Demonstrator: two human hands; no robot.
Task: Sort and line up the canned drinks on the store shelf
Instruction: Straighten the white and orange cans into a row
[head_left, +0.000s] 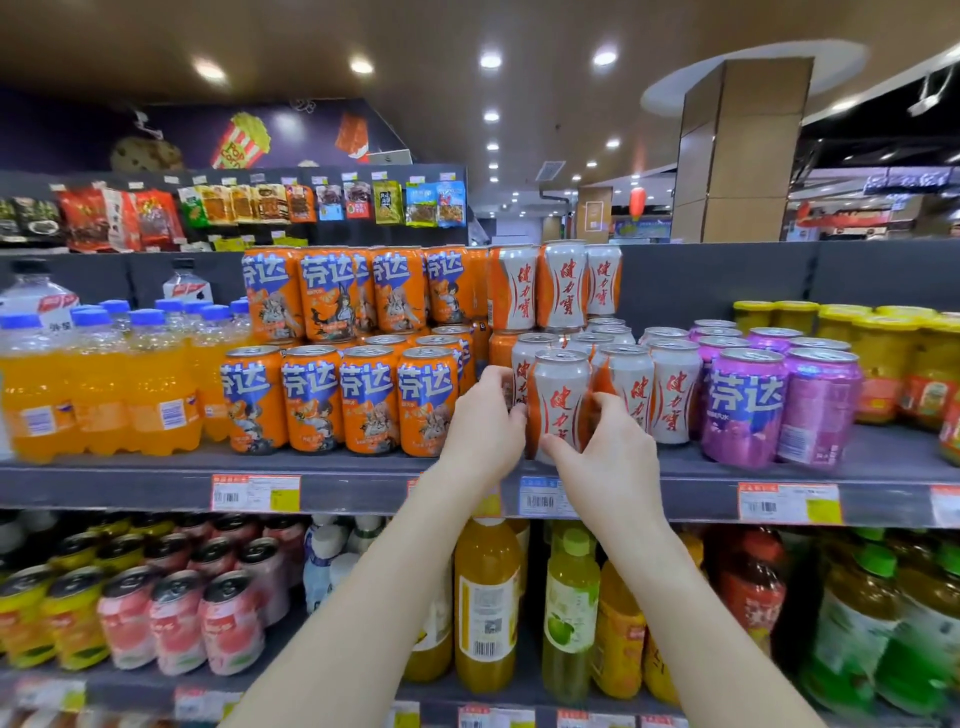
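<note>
Your right hand pinches the front white can: thumb low on its face, fingers curled round its right side. Your left hand is curled against the can's left side, squeezed between it and the orange cans. Whether those fingers also catch the white can just behind, you cannot tell from here. The can stands upright at the shelf front edge, ahead of the other white cans, which are grouped just behind and to its right. Purple cans stand right of those. More orange and white cans are stacked as a second layer at the back. Orange bottles fill the shelf's left end, and price tags line its front.
</note>
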